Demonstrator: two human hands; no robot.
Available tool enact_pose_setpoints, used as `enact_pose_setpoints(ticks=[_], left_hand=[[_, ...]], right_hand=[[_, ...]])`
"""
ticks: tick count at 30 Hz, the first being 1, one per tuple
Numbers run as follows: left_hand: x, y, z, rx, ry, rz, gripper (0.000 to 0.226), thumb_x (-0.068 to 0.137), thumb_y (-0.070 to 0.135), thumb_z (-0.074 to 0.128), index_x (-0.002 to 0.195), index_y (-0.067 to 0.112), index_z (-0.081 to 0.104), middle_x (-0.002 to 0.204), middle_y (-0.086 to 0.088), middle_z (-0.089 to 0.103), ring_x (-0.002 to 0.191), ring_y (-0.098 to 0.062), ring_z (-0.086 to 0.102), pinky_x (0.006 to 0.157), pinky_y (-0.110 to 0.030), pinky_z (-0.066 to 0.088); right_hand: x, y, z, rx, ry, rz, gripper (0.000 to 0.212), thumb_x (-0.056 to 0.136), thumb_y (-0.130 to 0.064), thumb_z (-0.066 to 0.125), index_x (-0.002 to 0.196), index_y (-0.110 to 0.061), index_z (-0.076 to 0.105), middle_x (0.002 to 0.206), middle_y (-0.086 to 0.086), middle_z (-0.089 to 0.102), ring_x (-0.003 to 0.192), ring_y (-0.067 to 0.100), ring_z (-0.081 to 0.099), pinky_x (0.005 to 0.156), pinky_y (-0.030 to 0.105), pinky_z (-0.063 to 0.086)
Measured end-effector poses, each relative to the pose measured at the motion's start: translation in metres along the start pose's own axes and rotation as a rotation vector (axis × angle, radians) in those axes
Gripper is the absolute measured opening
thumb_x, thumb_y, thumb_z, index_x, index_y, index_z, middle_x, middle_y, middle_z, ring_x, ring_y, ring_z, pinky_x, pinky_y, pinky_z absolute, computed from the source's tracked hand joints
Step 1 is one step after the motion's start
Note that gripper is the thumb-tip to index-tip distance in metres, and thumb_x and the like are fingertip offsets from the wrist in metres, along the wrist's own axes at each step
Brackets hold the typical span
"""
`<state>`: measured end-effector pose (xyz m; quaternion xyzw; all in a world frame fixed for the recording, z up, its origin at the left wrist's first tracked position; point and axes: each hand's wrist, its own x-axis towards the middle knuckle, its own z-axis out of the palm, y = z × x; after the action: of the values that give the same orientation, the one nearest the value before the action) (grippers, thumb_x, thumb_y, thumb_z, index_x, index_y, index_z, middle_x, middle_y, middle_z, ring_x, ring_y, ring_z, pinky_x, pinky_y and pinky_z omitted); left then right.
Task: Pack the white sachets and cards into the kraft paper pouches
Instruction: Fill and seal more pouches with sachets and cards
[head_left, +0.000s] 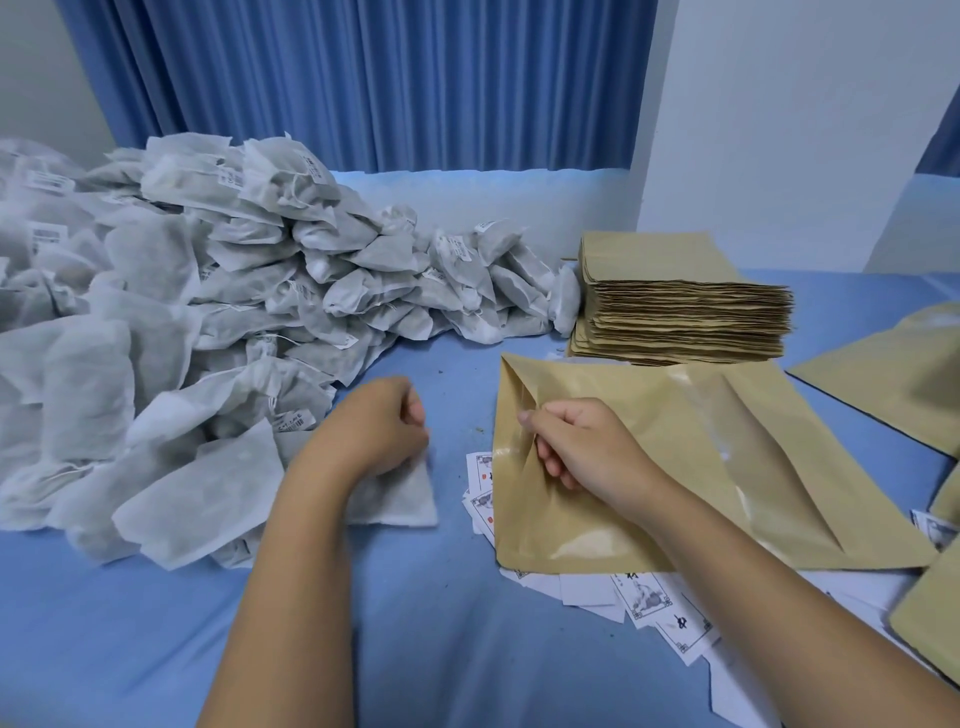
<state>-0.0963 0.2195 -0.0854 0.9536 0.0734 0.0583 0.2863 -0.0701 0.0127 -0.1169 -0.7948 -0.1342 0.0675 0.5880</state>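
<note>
Kraft paper pouch (675, 467) lies in front of you on the blue cloth (415, 623), its open mouth turned to the left. Your right hand (582, 447) pinches the near lip of that mouth, thumb on top and fingers curled into a fold of the paper. Your left hand (374, 421) sits just left of the pouch with fingers curled, over the upper edge of a single white sachet (400, 499) lying flat on the cloth; you cannot tell whether it actually has hold of it. Printed cards (644, 597) lie scattered, partly under the pouch's lower and left edges. The big heap of sachets (182, 312) fills your left side, running back to a stack of flat pouches (680, 312) behind the open one. More pouches (893, 374) lie at the right edge.
</note>
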Motion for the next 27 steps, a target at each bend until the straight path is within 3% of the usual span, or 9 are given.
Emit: enact_pose_setpoints(ticks=[2, 3, 5, 9, 14, 17, 21, 24, 27], left_hand=[[0.002, 0.005, 0.0, -0.382, 0.149, 0.106, 0.021, 0.087, 0.004, 0.063, 0.079, 0.021, 0.053, 0.075, 0.001, 0.058, 0.064, -0.013, 0.051, 0.06, -0.016, 0.042], [0.003, 0.008, 0.0, -0.562, 0.198, 0.142, 0.021, 0.089, 0.003, 0.062, 0.081, 0.02, 0.054, 0.078, -0.001, 0.058, 0.068, -0.014, 0.051, 0.069, -0.018, 0.046], [0.002, 0.015, -0.001, -0.821, 0.217, 0.162, 0.02, 0.093, 0.001, 0.058, 0.086, 0.019, 0.054, 0.085, -0.001, 0.057, 0.077, -0.012, 0.055, 0.085, -0.032, 0.052], [0.0, 0.027, 0.004, -1.151, 0.156, 0.144, 0.015, 0.095, -0.003, 0.051, 0.093, 0.011, 0.054, 0.084, -0.002, 0.052, 0.07, -0.005, 0.061, 0.078, -0.034, 0.06], [-0.003, 0.042, 0.012, -1.277, 0.109, 0.057, 0.022, 0.087, -0.01, 0.038, 0.091, 0.006, 0.053, 0.068, -0.006, 0.042, 0.048, -0.008, 0.051, 0.075, -0.034, 0.06], [-0.007, 0.043, 0.012, -1.324, 0.021, 0.134, 0.027, 0.074, -0.007, 0.043, 0.096, 0.003, 0.056, 0.064, -0.006, 0.042, 0.049, -0.01, 0.043, 0.068, -0.03, 0.059], [-0.011, 0.045, 0.015, -1.307, -0.185, 0.15, 0.05, 0.061, -0.003, 0.043, 0.108, 0.0, 0.056, 0.09, -0.016, 0.044, 0.067, -0.023, 0.044, 0.066, -0.029, 0.058], [-0.013, 0.054, 0.026, -1.242, -0.285, 0.111, 0.048, 0.064, -0.007, 0.045, 0.11, 0.0, 0.053, 0.084, -0.015, 0.04, 0.055, -0.014, 0.039, 0.064, -0.028, 0.057], [-0.012, 0.058, 0.042, -0.999, -0.23, 0.096, 0.036, 0.082, -0.014, 0.047, 0.114, 0.004, 0.049, 0.061, -0.005, 0.047, 0.047, -0.008, 0.052, 0.06, -0.023, 0.056]], right_hand=[[0.0, -0.001, -0.001, 0.01, 0.006, 0.002, 0.048, 0.095, -0.025, 0.057, 0.049, -0.017, 0.048, 0.042, -0.002, 0.046, 0.035, 0.01, 0.036, 0.037, 0.016, 0.032], [0.001, -0.001, -0.001, 0.011, 0.007, 0.003, 0.048, 0.095, -0.025, 0.057, 0.049, -0.017, 0.048, 0.042, -0.002, 0.046, 0.035, 0.01, 0.036, 0.037, 0.016, 0.032], [0.001, -0.002, -0.001, 0.013, 0.008, 0.006, 0.049, 0.095, -0.025, 0.057, 0.048, -0.018, 0.048, 0.042, -0.002, 0.046, 0.034, 0.01, 0.036, 0.036, 0.016, 0.031], [0.002, -0.004, -0.004, 0.051, 0.042, 0.009, 0.051, 0.095, -0.025, 0.057, 0.045, -0.02, 0.048, 0.042, -0.002, 0.046, 0.035, 0.011, 0.036, 0.036, 0.017, 0.03], [0.0, -0.006, -0.007, 0.1, 0.112, -0.037, 0.053, 0.094, -0.024, 0.056, 0.042, -0.02, 0.047, 0.041, -0.001, 0.044, 0.035, 0.011, 0.036, 0.037, 0.018, 0.031], [-0.001, -0.007, -0.01, 0.142, 0.156, -0.045, 0.053, 0.094, -0.024, 0.056, 0.042, -0.02, 0.046, 0.041, 0.0, 0.043, 0.034, 0.011, 0.035, 0.037, 0.018, 0.031], [0.0, -0.009, -0.012, 0.209, 0.222, -0.074, 0.053, 0.095, -0.019, 0.053, 0.042, -0.02, 0.046, 0.039, -0.001, 0.041, 0.033, 0.011, 0.033, 0.035, 0.019, 0.029], [-0.001, -0.009, -0.014, 0.231, 0.258, -0.081, 0.054, 0.094, -0.015, 0.05, 0.041, -0.02, 0.046, 0.038, -0.001, 0.04, 0.034, 0.009, 0.031, 0.035, 0.017, 0.026], [-0.001, -0.006, -0.018, 0.234, 0.288, -0.067, 0.05, 0.092, -0.01, 0.048, 0.043, -0.019, 0.045, 0.038, -0.004, 0.038, 0.034, 0.007, 0.031, 0.035, 0.016, 0.025]])
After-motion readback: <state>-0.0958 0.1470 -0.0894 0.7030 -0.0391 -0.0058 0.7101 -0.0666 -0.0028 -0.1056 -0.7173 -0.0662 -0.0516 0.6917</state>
